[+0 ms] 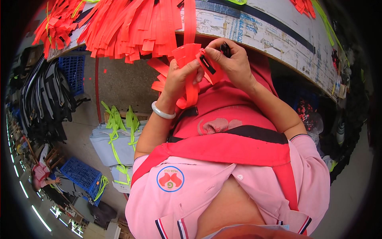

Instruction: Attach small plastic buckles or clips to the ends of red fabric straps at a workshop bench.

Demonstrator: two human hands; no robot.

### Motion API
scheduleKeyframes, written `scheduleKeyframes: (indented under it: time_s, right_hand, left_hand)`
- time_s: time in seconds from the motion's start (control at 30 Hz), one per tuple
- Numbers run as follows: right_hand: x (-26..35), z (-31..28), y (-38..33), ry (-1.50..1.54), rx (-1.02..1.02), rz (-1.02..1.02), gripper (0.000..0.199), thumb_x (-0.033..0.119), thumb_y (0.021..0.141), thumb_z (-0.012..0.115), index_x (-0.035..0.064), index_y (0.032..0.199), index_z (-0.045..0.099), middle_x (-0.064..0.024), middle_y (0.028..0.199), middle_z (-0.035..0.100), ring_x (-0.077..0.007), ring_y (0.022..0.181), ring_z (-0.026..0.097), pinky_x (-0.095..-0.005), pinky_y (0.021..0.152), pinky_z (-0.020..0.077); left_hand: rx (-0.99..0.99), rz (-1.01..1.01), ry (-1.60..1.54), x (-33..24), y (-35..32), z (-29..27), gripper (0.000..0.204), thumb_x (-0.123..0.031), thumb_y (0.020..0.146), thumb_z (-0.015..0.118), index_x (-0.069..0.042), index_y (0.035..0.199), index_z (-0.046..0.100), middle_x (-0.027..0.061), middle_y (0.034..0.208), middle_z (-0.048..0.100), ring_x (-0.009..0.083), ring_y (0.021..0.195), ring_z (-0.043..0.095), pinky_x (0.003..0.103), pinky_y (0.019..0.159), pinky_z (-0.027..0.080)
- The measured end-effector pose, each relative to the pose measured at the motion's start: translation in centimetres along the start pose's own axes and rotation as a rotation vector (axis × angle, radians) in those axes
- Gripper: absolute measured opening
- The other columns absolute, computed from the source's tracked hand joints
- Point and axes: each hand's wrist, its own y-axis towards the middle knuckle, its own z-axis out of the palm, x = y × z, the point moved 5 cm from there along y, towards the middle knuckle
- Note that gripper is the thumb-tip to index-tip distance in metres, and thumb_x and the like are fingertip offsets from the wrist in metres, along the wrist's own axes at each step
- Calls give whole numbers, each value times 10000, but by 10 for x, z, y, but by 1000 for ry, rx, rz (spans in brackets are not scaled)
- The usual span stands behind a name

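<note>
My left hand (179, 81), with a white bangle at the wrist, is closed around several looped bright red webbing straps (191, 93). Beside its fingertips a black plastic buckle (207, 64) sits on a red strap end. My right hand (234, 65) pinches the edge of that strap end next to the buckle, the thumb pressed close to it. Another small black plastic piece (225, 49) shows between its curled fingers. Both hands are near each other in front of the red apron, just off the table's edge.
A thick bunch of red straps (131, 30) hangs over the edge of the worn table (254, 32). Black and grey straps (45, 99) hang at the left by a blue crate (72, 71). Tied pale bundles (111, 143) lie on the floor. A person (41, 173) is at the far left.
</note>
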Motion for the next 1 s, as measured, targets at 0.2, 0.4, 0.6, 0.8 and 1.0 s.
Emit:
scheduleKeyframes:
  time_s: [0.2,0.4,0.6,0.8,1.0]
  right_hand:
    - [1,-2,-1,-34,-55,-67,152,155,900,650,5,920,635,19,741,592,-30,696,510,-186,623,431]
    - [5,-3,-1,-39,-61,-59,136,144,903,644,9,922,639,16,750,604,-34,698,519,-185,644,442]
    - [7,-2,-3,-4,-77,-63,141,144,904,642,5,924,638,12,774,615,-39,728,538,-192,661,453]
    - [3,0,0,-38,-38,-64,154,146,904,642,-6,926,630,5,781,624,-43,723,547,-192,659,454]
    - [-2,-2,1,103,7,50,149,146,904,645,-2,916,631,12,775,615,-39,716,538,-191,650,448]
  left_hand:
    - [-43,36,46,1,-1,3,143,-139,925,592,-32,1021,584,13,657,560,86,511,494,210,448,358]
    - [-61,43,78,-4,-3,2,156,-125,909,620,-32,1033,606,-8,649,558,77,509,495,206,450,358]
    - [-120,138,195,-9,-4,0,178,-114,893,643,-18,1043,637,-17,658,563,64,515,496,201,461,364]
    - [-109,195,267,-6,-3,-2,155,-124,921,601,-22,1034,628,-6,646,556,76,510,491,213,462,362]
    - [-60,89,95,-3,-3,-3,127,-135,925,602,-35,996,634,-18,657,555,67,520,494,210,471,369]
